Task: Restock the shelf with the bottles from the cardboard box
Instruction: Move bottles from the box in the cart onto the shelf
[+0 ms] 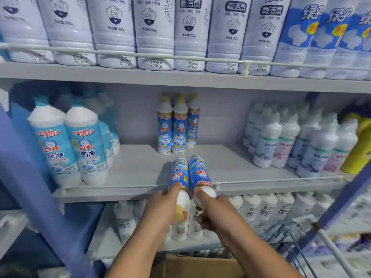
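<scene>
A: Which items are cropped by the frame?
B: The tall white toilet-cleaner bottles on the top shelf (190,37) lose their caps at the upper edge; the brown cardboard box (200,265) is cut off at the bottom.

A: What is concealed or illegible?
B: The right hand (212,209) covers its slim blue-labelled bottle's (200,173) cap. The small white price stickers (156,64) are partly unreadable. The right margin is blurred.
</scene>
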`<state>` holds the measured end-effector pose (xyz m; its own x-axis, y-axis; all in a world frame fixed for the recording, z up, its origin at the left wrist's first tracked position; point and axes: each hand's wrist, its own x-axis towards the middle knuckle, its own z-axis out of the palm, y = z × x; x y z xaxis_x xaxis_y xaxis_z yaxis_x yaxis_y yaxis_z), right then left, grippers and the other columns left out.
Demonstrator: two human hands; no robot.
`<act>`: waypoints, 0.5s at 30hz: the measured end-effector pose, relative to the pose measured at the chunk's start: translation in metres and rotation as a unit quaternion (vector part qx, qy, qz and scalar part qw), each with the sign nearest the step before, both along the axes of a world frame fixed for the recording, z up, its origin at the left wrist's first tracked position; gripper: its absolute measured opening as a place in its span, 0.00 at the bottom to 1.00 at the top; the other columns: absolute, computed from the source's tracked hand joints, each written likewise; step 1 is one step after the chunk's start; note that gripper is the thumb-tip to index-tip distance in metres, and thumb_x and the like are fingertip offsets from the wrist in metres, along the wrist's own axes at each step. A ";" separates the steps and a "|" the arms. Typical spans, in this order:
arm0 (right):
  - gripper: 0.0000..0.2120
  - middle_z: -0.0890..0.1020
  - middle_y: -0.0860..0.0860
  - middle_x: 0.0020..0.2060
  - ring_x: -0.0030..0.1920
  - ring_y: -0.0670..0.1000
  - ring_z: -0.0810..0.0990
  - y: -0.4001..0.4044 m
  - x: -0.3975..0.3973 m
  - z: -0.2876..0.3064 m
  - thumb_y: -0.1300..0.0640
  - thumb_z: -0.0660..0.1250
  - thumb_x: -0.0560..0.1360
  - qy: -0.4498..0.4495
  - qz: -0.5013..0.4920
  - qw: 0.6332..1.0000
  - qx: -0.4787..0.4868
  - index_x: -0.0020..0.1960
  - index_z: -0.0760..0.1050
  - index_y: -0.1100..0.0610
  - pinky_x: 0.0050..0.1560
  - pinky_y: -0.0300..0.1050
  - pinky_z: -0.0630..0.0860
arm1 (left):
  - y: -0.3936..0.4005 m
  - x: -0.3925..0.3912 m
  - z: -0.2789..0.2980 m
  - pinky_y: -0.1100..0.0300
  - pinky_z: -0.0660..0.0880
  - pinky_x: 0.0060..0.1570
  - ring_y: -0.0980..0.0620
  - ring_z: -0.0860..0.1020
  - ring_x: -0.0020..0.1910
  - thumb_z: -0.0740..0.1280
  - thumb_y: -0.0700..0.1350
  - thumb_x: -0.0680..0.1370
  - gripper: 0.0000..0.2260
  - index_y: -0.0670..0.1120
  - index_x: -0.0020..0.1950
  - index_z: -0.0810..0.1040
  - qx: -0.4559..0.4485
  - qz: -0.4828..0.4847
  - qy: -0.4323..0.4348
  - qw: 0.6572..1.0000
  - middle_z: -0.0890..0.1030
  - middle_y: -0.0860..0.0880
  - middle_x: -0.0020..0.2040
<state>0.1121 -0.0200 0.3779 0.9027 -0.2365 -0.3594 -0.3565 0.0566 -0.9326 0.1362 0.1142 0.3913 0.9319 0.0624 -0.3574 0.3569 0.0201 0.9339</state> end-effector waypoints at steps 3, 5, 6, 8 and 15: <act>0.25 0.80 0.59 0.45 0.26 0.53 0.78 0.002 0.009 0.002 0.53 0.69 0.77 -0.018 0.027 0.999 0.012 0.68 0.63 0.58 0.31 0.46 0.78 | 0.000 0.013 0.001 0.55 0.79 0.28 0.41 0.83 0.33 0.68 0.52 0.77 0.12 0.44 0.51 0.81 0.011 -0.023 -0.014 1.000 0.84 0.39 0.44; 0.28 0.79 0.61 0.47 0.28 0.56 0.79 0.001 0.012 0.005 0.55 0.66 0.78 -0.027 0.050 0.998 0.014 0.73 0.57 0.49 0.35 0.49 0.81 | -0.003 0.019 0.001 0.56 0.78 0.29 0.43 0.82 0.31 0.67 0.52 0.78 0.13 0.46 0.58 0.78 0.006 -0.036 -0.029 0.999 0.83 0.40 0.47; 0.30 0.79 0.61 0.48 0.30 0.57 0.79 -0.001 0.013 0.007 0.56 0.65 0.79 -0.031 0.066 0.997 0.011 0.75 0.54 0.45 0.37 0.51 0.82 | -0.004 0.021 0.001 0.57 0.78 0.29 0.43 0.81 0.32 0.67 0.52 0.78 0.13 0.49 0.61 0.75 0.001 -0.036 -0.034 0.999 0.83 0.40 0.49; 0.35 0.78 0.61 0.49 0.32 0.58 0.81 -0.004 0.012 0.009 0.57 0.65 0.79 -0.041 0.091 0.995 -0.004 0.78 0.51 0.42 0.41 0.53 0.83 | -0.006 0.021 0.002 0.56 0.78 0.28 0.42 0.81 0.33 0.66 0.51 0.79 0.12 0.59 0.62 0.71 -0.012 -0.024 -0.041 0.999 0.82 0.41 0.53; 0.38 0.83 0.54 0.53 0.44 0.53 0.86 -0.030 0.003 0.002 0.49 0.75 0.71 -0.112 0.175 0.976 -0.059 0.73 0.60 0.31 0.49 0.54 0.84 | -0.002 0.011 -0.007 0.47 0.81 0.54 0.54 0.84 0.52 0.71 0.58 0.74 0.18 0.64 0.64 0.75 0.008 -0.083 -0.134 0.987 0.82 0.56 0.58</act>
